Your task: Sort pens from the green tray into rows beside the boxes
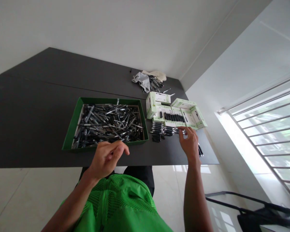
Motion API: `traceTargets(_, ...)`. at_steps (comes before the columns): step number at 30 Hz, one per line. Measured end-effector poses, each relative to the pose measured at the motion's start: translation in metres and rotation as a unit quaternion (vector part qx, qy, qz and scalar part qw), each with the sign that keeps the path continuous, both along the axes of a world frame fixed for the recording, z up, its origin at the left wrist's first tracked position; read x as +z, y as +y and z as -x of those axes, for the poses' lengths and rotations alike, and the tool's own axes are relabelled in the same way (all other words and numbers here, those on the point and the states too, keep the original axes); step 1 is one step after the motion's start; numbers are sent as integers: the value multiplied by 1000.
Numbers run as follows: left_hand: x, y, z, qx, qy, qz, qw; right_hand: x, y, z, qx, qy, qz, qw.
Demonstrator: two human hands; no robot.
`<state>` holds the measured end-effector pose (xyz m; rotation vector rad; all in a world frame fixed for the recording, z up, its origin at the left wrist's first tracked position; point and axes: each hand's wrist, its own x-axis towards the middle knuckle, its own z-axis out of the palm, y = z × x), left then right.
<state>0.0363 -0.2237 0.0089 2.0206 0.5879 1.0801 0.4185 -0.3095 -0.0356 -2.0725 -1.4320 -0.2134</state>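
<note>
Left hand over counter front edge; green tray wall directly ahead. Right hand just beside pen rows, white-green boxes beyond. Tray, rows nearly touching: no passage between.

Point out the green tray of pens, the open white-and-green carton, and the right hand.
green tray [72, 129]: head view, on its left wall
open white-and-green carton [183, 103]: head view, on its raised flap
right hand [189, 143]: head view, on the back of the hand
</note>
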Motion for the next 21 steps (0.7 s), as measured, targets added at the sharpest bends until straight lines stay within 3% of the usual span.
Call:
traceTargets(7,2,-2,-3,-25,40,17,999,-8,12,-45,-123,-5,-17,992)
traceTargets(11,4,-4,-3,-35,43,27,998,-6,26,-58,-118,8,-8,993)
traceTargets(16,6,-5,-7,-38,47,24,998,2,55,-13,-10,20,8,1000)
traceTargets(21,6,-9,-12,-66,50,-2,997,2,91,40,-76,-40,81,993)
